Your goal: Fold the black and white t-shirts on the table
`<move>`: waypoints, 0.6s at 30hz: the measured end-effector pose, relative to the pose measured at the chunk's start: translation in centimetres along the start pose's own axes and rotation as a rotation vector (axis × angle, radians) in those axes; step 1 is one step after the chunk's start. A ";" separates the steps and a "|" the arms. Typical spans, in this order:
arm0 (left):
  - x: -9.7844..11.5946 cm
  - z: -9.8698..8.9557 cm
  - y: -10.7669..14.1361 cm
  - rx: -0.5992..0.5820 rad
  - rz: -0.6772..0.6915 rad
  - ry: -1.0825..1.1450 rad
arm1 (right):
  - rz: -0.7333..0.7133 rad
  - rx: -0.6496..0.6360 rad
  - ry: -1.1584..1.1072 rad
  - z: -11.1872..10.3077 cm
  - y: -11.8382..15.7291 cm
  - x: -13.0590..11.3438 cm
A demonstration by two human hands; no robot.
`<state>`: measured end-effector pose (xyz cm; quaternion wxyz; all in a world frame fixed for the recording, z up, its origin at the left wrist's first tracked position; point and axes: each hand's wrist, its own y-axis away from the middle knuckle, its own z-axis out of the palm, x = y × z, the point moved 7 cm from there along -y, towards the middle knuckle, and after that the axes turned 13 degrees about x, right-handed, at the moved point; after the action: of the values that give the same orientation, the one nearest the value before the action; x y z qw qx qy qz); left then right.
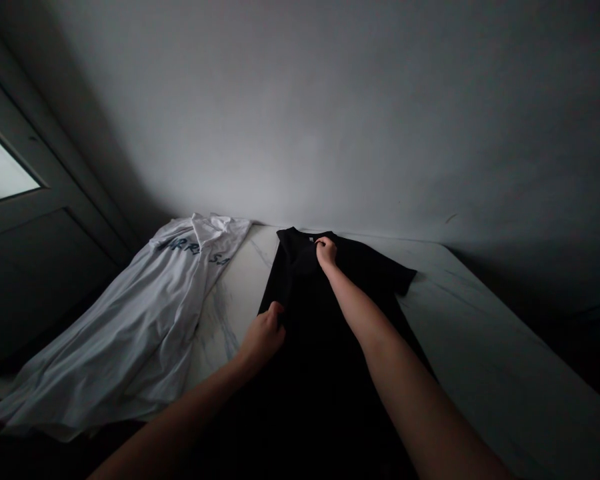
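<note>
A black short-sleeved shirt [325, 320] lies on the marble-patterned table [485, 340], its collar toward the wall and one sleeve spread to the right. My left hand [267, 332] is closed on the shirt's left side, about halfway down. Near the collar, the fingers of my right hand [325, 253] pinch the black fabric. The shirt's left part looks folded or gathered inward, and its lower part is lost in darkness.
A white shirt [145, 320] with dark lettering lies rumpled at the left and hangs over the table's front edge. Behind the table rises a plain wall [300, 120]. A door [35, 227] with a bright pane stands at the far left.
</note>
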<state>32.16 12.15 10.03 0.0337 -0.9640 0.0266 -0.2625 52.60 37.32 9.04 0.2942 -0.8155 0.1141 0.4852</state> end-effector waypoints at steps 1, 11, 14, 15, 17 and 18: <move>0.3 0.0 -0.2 0.009 -0.005 0.031 | 0.003 -0.007 0.001 0.0 -0.1 0.1; 3.0 2.4 -1.0 0.016 -0.015 0.082 | 0.039 -0.105 0.026 0.7 -1.3 0.1; 3.1 3.1 -0.3 -0.051 0.024 0.068 | 0.050 -0.118 0.052 0.7 -0.9 0.6; 3.1 3.1 -0.4 -0.085 0.063 0.066 | 0.051 -0.119 0.058 0.6 -0.8 0.9; 3.1 2.9 -1.5 -0.153 0.168 0.057 | 0.057 -0.098 0.083 0.3 -0.6 1.5; 2.9 2.6 -2.8 -0.165 0.220 0.046 | 0.065 -0.078 0.102 0.0 -0.6 1.9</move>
<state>36.11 14.85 9.48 -0.0178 -0.9484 0.1546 -0.2761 53.82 38.02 7.64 0.2401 -0.8458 0.1363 0.4564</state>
